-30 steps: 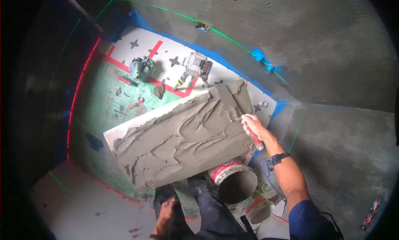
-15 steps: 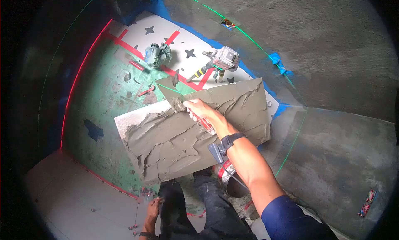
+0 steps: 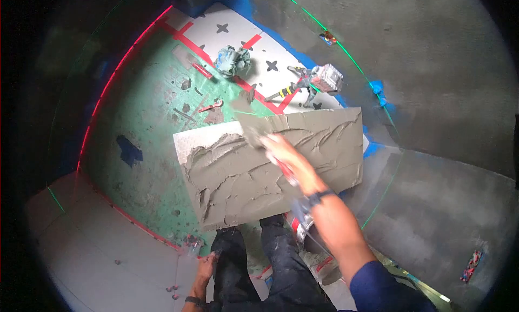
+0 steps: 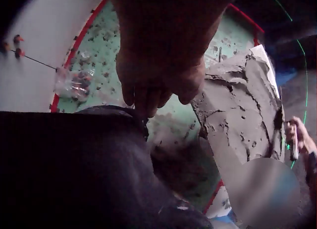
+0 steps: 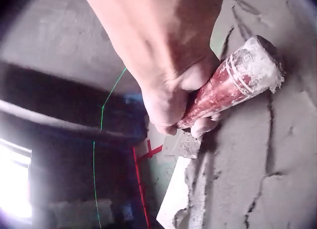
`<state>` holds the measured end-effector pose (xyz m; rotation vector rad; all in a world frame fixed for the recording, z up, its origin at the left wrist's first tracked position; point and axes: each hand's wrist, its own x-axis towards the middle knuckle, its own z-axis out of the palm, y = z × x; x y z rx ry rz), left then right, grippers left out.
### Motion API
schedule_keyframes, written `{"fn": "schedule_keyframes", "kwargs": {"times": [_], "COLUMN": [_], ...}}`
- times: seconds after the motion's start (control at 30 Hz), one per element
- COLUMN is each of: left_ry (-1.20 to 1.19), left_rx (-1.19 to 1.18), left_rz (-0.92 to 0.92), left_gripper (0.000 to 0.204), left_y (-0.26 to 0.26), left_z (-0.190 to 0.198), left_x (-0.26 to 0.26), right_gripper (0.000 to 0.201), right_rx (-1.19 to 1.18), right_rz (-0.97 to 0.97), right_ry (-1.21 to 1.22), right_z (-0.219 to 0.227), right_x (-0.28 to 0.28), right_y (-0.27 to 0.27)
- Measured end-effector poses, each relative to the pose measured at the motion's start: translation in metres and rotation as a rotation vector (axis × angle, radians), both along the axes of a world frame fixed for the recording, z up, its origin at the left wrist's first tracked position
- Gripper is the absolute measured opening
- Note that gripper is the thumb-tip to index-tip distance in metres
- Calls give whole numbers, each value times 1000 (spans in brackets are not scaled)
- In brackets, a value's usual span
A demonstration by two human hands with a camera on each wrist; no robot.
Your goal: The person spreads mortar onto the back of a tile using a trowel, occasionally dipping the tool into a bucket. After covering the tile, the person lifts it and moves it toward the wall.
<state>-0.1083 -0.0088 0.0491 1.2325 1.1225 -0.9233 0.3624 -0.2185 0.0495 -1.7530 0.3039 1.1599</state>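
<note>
My right hand (image 3: 286,155) grips the red handle of a trowel (image 5: 223,90), fingers wrapped round it. In the head view the trowel's blurred blade overlaps the far edge of a large tile (image 3: 208,138). Grey mortar (image 3: 270,171) in uneven ridges covers most of the tile, leaving a pale strip bare at its far left. Beside the left leg hangs my left hand (image 3: 206,264), also seen from above in the left wrist view with fingers (image 4: 148,98) loosely bent and nothing in them.
Past the tile a laser level (image 3: 327,77) stands on a small tripod near a crumpled bag (image 3: 232,61). Another red-handled trowel (image 3: 201,70) and a small red tool (image 3: 211,105) lie on the green floor (image 3: 157,166). A bucket (image 3: 296,228) is partly hidden behind my right forearm.
My right hand swept the trowel from the tile's right end to its far left edge, then a little nearer to me. The head view has shifted. The left hand stays by the leg.
</note>
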Motion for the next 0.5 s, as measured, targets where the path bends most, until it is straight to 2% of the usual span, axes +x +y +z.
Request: {"fn": "schedule_keyframes", "kwargs": {"times": [0.03, 0.07, 0.13, 0.2, 0.27, 0.3, 0.33, 0.4, 0.43, 0.47, 0.5], "left_ry": [-12, -20, 13, 0, -13, -16, -14, -132, -123, -113, -99], "left_rx": [-3, -13, 40, 21, 57, 62, 63, 132, 135, 101, 72], "left_rz": [25, 0, 27, -10, -15, -41, -36, -217, -224, -134, -42], "left_gripper": [42, 42, 45, 48, 48, 49, 49, 49, 49, 48, 47], "left_y": [4, 10, 17, 21, 20, 20, 20, 23, 23, 18, 20], "left_z": [-8, -12, -23, -7, 3, 3, 8, 21, 10, -4, -12], "left_x": [-13, -25, -33, -12, 7, 12, 22, 39, 31, 21, 6], "right_gripper": [32, 33, 31, 25, 18, 14, 18, 23, 24, 26, 27], "right_rx": [91, 13, 65, 195, 243, 225, 28, -92, -60, -28, 54], "right_rz": [-39, 149, 97, -106, -406, -565, -668, -854, -939, -1023, -1000], "right_ry": [-87, -90, -102, -73, -10, 30, 9, 74, 21, -30, 53], "right_z": [-26, -38, -33, -9, 2, 22, 34, 15, 16, 11, -4], "right_x": [3, 18, 16, -16, -56, -71, -81, -95, -99, -102, -107], "right_y": [24, 44, 52, 18, -43, -73, -98, -163, -166, -169, -165]}}
